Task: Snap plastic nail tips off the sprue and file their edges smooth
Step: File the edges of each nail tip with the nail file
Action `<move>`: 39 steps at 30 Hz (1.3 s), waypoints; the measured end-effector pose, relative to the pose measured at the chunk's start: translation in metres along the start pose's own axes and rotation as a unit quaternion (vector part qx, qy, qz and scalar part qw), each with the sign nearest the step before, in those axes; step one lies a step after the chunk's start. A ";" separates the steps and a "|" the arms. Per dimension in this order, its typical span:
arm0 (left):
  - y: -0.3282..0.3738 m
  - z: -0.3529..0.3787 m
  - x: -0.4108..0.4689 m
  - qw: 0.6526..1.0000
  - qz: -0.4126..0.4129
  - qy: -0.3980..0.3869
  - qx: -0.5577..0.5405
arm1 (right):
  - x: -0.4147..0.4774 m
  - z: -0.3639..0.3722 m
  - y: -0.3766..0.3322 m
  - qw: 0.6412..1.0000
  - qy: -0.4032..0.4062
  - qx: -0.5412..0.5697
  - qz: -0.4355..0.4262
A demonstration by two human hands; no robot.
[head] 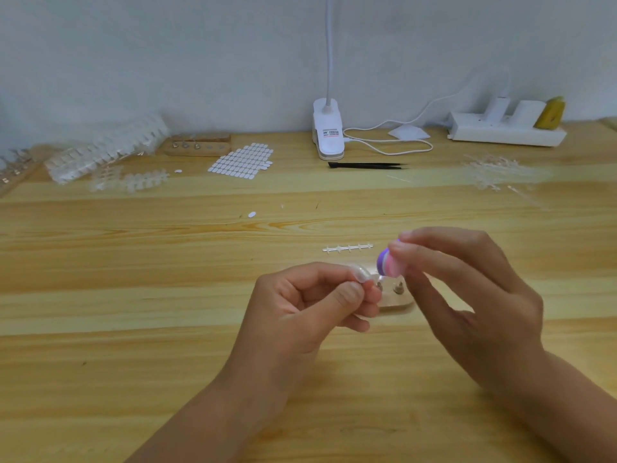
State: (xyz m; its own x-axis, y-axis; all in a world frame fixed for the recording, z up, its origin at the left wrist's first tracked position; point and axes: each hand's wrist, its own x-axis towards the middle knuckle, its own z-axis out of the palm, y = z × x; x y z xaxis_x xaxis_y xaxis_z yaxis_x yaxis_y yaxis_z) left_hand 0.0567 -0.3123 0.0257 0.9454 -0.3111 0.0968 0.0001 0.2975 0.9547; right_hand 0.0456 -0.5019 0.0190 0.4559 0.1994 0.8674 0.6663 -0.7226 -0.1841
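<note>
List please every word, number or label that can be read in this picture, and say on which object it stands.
Nothing can be read with certainty.
Clip lamp base: a small label with dark lines and a red strip, too small and blurred to read.
Power strip: no legible marking.
Pink and purple file and nail tip: no text visible.

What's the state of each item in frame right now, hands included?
left hand: pinching a clear nail tip
right hand: pinching a purple-pink file block, close to the tip
bare sprue strip: flat on the table, tips gone
wooden holder: on the table under the hands, partly hidden
black tweezers: lying unused, closed
clip lamp: standing, cable plugged in
sticker sheet: flat, some missing
</note>
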 end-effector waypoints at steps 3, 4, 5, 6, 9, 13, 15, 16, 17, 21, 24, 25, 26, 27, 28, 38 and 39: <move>0.001 0.001 -0.001 1.000 0.009 -0.011 0.016 | -0.003 0.003 -0.013 0.999 0.001 0.036 -0.027; 0.002 0.001 -0.001 1.000 0.013 -0.014 0.021 | -0.004 0.003 -0.014 0.999 -0.007 0.033 -0.038; 0.002 0.001 -0.001 1.000 0.014 -0.015 0.021 | -0.004 0.003 -0.011 0.999 -0.015 0.020 -0.041; 0.002 0.000 -0.001 1.000 0.013 -0.012 0.015 | -0.003 0.001 -0.006 0.999 -0.017 0.003 -0.033; 0.002 -0.001 0.000 1.000 0.000 -0.007 -0.009 | 0.000 -0.001 0.006 1.000 0.000 -0.012 0.020; 0.002 0.000 -0.001 1.000 0.000 -0.026 -0.002 | -0.004 0.001 -0.006 1.000 0.014 0.026 -0.005; 0.002 0.001 -0.001 0.999 0.009 -0.037 0.013 | -0.004 0.003 -0.008 0.999 -0.003 0.035 -0.030; 0.001 0.001 0.000 0.999 0.011 -0.039 0.021 | -0.003 0.003 -0.005 0.999 -0.010 0.033 -0.034; 0.001 0.000 0.000 0.999 0.013 -0.036 0.031 | -0.002 0.002 -0.002 0.999 -0.013 0.030 -0.031; -0.001 -0.002 0.001 0.998 0.024 -0.022 0.059 | -0.001 0.000 0.000 0.999 0.004 0.037 -0.014; -0.001 -0.001 -0.001 0.996 0.038 -0.035 0.079 | -0.004 0.001 -0.006 0.998 -0.003 0.024 -0.058; -0.001 -0.001 -0.001 0.995 0.040 -0.034 0.088 | -0.004 0.001 -0.003 0.998 -0.012 0.016 -0.063; -0.001 -0.001 -0.001 0.994 0.041 -0.030 0.095 | -0.003 0.000 0.001 0.998 -0.018 0.008 -0.058; -0.001 -0.002 -0.001 0.994 0.041 -0.025 0.101 | -0.002 -0.001 0.005 0.999 -0.018 0.001 -0.047; 0.000 -0.002 -0.001 0.993 0.041 -0.021 0.106 | -0.001 -0.002 0.007 0.999 -0.014 -0.001 -0.034; 0.003 -0.002 -0.001 0.993 0.040 -0.041 0.099 | 0.000 -0.003 0.006 1.000 0.001 0.005 -0.011; 0.004 -0.001 -0.001 0.993 0.039 -0.049 0.099 | 0.000 -0.002 0.002 1.000 0.006 0.014 -0.014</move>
State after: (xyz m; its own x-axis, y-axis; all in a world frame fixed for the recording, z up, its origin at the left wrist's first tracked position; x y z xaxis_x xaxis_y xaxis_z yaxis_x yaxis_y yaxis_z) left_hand 0.0560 -0.3097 0.0287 0.9037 -0.3835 0.1905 -0.1449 0.1447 0.9788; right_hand 0.0457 -0.5051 0.0196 0.4295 0.2115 0.8779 0.6951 -0.6981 -0.1719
